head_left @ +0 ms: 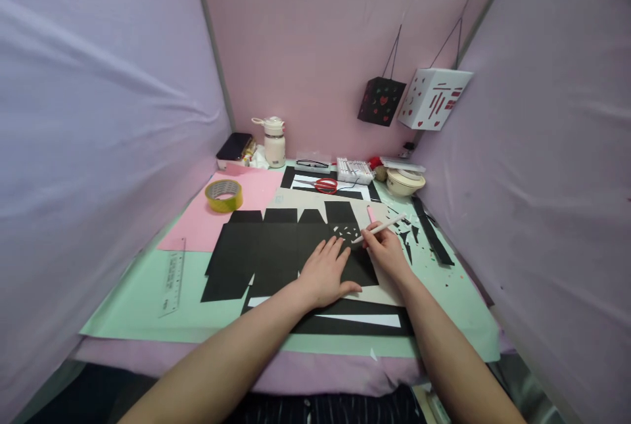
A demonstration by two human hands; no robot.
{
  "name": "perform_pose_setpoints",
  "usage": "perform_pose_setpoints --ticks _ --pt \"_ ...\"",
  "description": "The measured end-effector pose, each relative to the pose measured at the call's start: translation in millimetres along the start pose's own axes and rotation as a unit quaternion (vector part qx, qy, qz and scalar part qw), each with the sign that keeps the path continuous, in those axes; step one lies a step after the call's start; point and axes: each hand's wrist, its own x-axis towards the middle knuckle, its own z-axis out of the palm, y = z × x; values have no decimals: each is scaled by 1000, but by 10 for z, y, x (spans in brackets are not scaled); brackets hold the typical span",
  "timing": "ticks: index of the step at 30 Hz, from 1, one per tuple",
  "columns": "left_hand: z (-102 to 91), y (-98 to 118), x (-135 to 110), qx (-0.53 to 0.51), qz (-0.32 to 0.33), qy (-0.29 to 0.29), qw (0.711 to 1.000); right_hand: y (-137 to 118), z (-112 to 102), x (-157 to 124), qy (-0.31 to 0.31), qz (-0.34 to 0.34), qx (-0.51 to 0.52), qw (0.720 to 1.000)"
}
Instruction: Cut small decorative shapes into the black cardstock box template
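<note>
My left hand (325,273) lies flat with its fingers spread on a large black sheet of card (276,246), which has tabs along its far edge. Closed around a slim white pen-shaped tool (382,227), my right hand (386,250) rests at the sheet's right panel. The tool's tip is at a group of small cut-out shapes (345,231) that show pale through the black. Whether the tip is a nib or a blade is too small to tell. A pale board (389,292) lies under the card's right part.
Black scraps (406,243) and a black strip (434,233) lie at right. Yellow tape (224,196) sits on pink paper (187,230), near a clear ruler (174,276). Red-handled scissors (325,185), a bottle (275,142) and bowls (404,182) stand behind. Two paper lanterns (382,100) hang above.
</note>
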Motion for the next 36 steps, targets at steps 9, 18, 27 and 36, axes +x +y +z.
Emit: perform_pose_setpoints --ticks 9,18,27,36 --pt "-134 103 -25 -8 36 61 997 -63 -27 -47 31 -13 3 999" --pt "-89 104 -12 -24 53 40 998 -6 -3 -18 37 -35 -4 999" --pt "-87 89 -11 -19 53 45 997 -31 -12 -7 47 -7 17 999" --pt "-69 87 -8 -13 56 44 997 29 59 -51 18 -22 7 1000"
